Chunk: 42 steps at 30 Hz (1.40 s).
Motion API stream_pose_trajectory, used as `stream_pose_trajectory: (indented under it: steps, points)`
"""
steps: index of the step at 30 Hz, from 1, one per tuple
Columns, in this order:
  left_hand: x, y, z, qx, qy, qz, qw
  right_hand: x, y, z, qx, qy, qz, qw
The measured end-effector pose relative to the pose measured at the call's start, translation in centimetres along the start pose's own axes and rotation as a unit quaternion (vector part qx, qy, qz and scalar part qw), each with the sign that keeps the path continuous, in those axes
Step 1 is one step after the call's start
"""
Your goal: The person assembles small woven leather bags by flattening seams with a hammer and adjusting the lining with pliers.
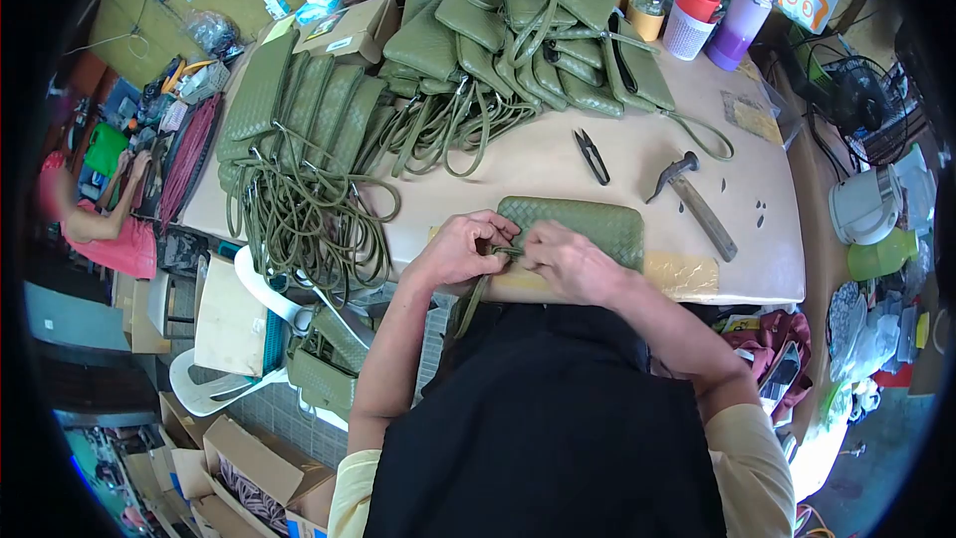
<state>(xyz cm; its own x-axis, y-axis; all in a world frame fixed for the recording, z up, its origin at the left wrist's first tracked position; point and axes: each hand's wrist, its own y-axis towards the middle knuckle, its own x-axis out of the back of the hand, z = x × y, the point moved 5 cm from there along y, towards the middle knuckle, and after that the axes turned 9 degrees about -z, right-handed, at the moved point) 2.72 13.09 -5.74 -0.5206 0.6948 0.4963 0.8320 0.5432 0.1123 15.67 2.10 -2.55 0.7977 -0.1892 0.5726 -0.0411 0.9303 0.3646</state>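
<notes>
A green woven pouch (597, 224) lies at the table's front edge. At its left end my left hand (463, 249) pinches a green strap (474, 301), whose loose end hangs down over the edge. My right hand (568, 259) is closed over the pouch's lower left part, close to the strap; its fingertips are blurred, and what they hold is hidden. Beyond the pouch lie black snips (592, 157) and, to the right, a hammer (702, 209) with a wooden handle.
Green pouches (478, 25) with straps are heaped at the back, and more pouches (299, 100) stand at the left beside tangled straps (309, 219). A red-lidded cup (690, 22) and purple bottle (742, 22) stand back right. Another person (115, 229) is at far left.
</notes>
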Motion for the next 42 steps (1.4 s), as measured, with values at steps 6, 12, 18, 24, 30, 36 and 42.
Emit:
stream_pose_trajectory:
  steps: [6,12,18,24,30,36,42]
  points:
    - [-0.2,0.0,0.3,0.024,-0.038,-0.005,0.999,8.5,-5.8,-3.3,-0.072,-0.147,0.044,0.986]
    - [-4.9,0.5,-7.1,-0.097,0.21,0.003,0.973,15.3,-8.9,-1.6,-0.247,-0.102,-0.17,0.948]
    - [-4.9,1.2,-6.6,-0.215,0.215,-0.055,0.951,14.0,-11.6,-4.1,-0.273,0.091,-0.282,0.915]
    - [1.3,-0.1,-6.9,-0.008,-0.296,-0.412,0.862,13.0,-11.3,-4.2,-0.27,0.297,-0.325,0.856]
    - [-5.1,-0.6,-6.1,0.059,-0.523,-0.346,0.777,14.1,-7.9,1.1,-0.171,0.078,-0.367,0.911]
    - [0.9,-1.7,-8.0,-0.007,-0.303,-0.304,0.903,12.6,-5.2,4.7,-0.047,-0.101,-0.303,0.946]
    - [2.7,-2.0,-14.3,-0.109,0.189,0.032,0.975,11.7,-2.8,6.8,-0.005,-0.193,-0.172,0.966]
